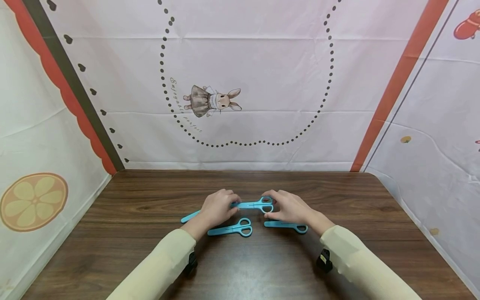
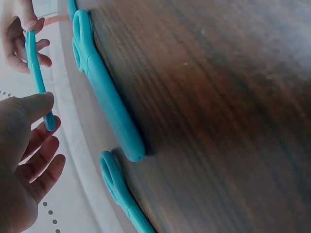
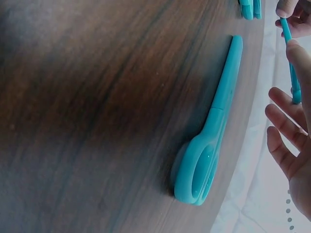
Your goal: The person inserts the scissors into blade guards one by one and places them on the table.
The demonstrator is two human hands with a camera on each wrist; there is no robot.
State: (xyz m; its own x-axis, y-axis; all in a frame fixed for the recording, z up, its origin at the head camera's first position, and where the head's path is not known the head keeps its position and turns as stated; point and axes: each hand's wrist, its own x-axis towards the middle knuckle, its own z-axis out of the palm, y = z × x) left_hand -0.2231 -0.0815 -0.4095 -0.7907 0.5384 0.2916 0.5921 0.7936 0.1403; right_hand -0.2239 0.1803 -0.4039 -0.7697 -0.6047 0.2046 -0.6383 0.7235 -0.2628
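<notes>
A pair of light-blue scissors (image 1: 250, 205), its blades covered by a matching sheath, is held up off the table between both hands. My left hand (image 1: 217, 207) pinches the sheath end between thumb and forefinger, its other fingers loose in the left wrist view. At the handle loops, my right hand (image 1: 290, 207) grips with thumb and fingers. Three similar scissors lie on the table: one in front of the held pair (image 2: 109, 97), one under the right wrist (image 3: 223, 92), and one behind the left hand (image 1: 190, 216), its handle hidden in the head view.
The brown wood-grain table (image 1: 240, 271) runs back to a white patterned cloth (image 1: 262, 83) hung behind it, with more cloth at both sides. A small black device (image 1: 324, 261) sits at the right wrist, and another black device (image 1: 191, 263) at the left.
</notes>
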